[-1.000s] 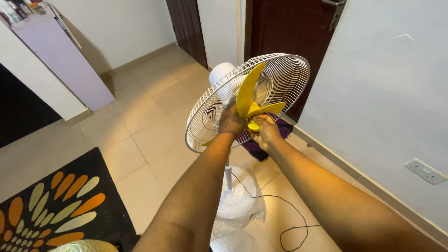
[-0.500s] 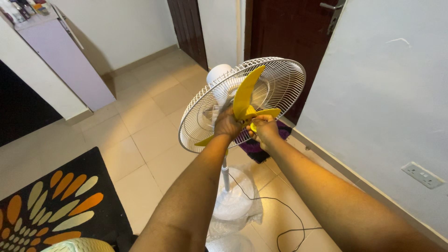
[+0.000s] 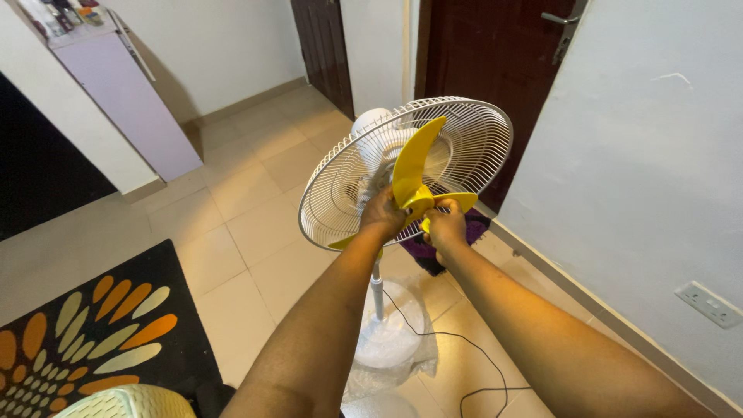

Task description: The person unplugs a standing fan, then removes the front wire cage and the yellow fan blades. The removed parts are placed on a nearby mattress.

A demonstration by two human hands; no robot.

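Yellow plastic fills both grips: the left hand (image 3: 382,213) clasps the hub of the fan blade (image 3: 414,166), and the right hand (image 3: 445,226) pinches the small yellow cap (image 3: 425,224) at its centre. The blade sits against the white rear grille (image 3: 340,193) on its stand, so this looks like fastening work; turning the cap likely needs the blade braced. Wall (image 3: 642,170) and dark door (image 3: 487,54) crowd the right; tiled floor (image 3: 240,224) lies open left.

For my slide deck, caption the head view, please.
Both hands, left hand and right hand, grip a yellow fan blade against the white grille.
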